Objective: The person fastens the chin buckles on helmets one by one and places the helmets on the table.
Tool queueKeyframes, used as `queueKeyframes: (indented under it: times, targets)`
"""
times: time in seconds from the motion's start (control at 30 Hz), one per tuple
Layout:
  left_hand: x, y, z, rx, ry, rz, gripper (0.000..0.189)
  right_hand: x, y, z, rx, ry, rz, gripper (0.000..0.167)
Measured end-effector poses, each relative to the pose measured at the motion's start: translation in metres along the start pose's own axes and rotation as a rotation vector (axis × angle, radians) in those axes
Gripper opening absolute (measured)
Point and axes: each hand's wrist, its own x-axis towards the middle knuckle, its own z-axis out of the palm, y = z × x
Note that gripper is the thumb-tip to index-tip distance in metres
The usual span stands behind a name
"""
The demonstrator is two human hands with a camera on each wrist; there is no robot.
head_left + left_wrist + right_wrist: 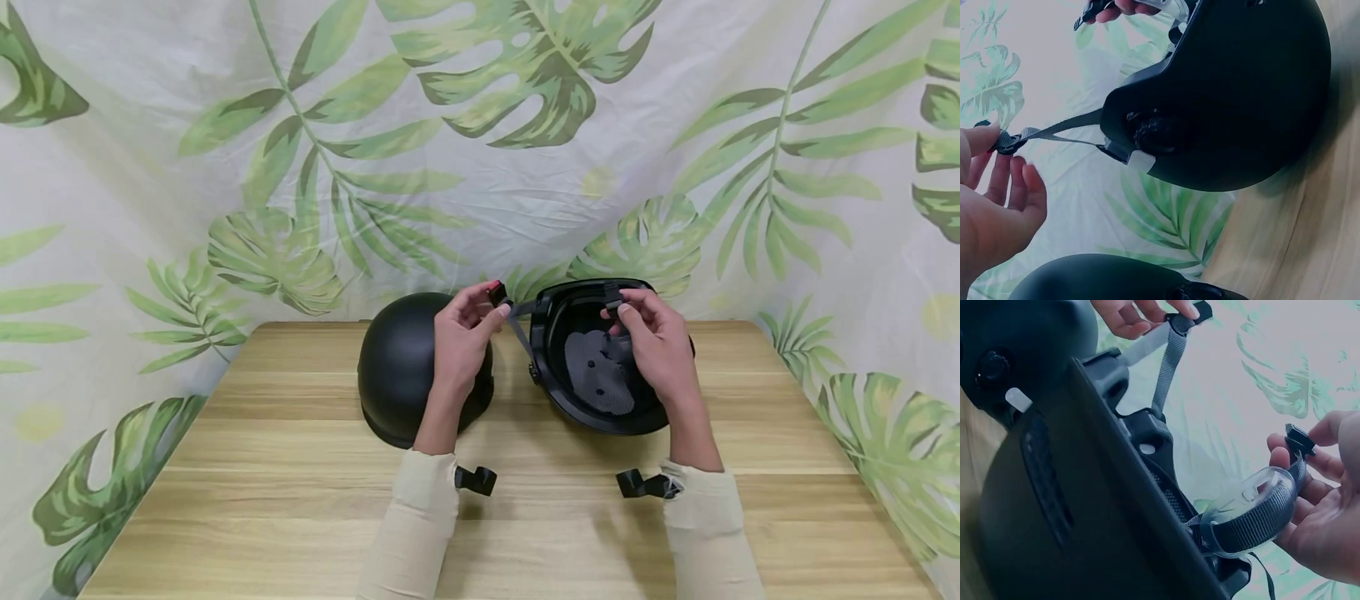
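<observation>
A black helmet (pixel 600 421) lies upturned on the wooden table, its padded inside facing up. My left hand (pixel 467 333) pinches a black and red buckle piece (pixel 497 293) on a grey strap (pixel 1072 124) that runs taut to the helmet's side. Over the opposite side, my right hand (pixel 662 346) pinches the other black buckle piece (pixel 1299 440) between thumb and fingers. Its strap passes through a clear plastic chin cup (pixel 1250 512). The two buckle pieces are apart. Left of the upturned helmet, a second black helmet (pixel 401 367) rests dome up, partly hidden by my left hand and wrist.
The wooden table (pixel 285 500) ends at a leaf-printed cloth (pixel 525 208) hanging behind and along the sides. A small black bracket (pixel 476 480) juts from the left sleeve cuff, and a similar bracket (pixel 641 483) from the right one.
</observation>
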Motion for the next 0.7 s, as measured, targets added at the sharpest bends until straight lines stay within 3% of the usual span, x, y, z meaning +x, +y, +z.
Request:
queueKeyframes:
  times: [0.3,0.47,0.6,0.7]
  targets:
    - [-0.001,-0.007,0.006,0.027,0.085,0.111,0.027,-0.001,0.0,-0.009,-0.018,-0.019,0.006,0.034]
    - [-0.001,-0.009,0.011,-0.041,0.123,0.157,0.028,0.001,0.004,-0.011,-0.011,-0.045,-0.06,0.033]
    - [-0.001,-0.01,0.017,-0.124,0.069,0.182,0.028,0.001,0.006,-0.011,-0.001,-0.066,-0.081,0.033]
    - [-0.002,-0.012,0.023,-0.13,0.008,0.192,0.026,0.001,0.008,-0.011,-0.029,-0.066,-0.088,0.034]
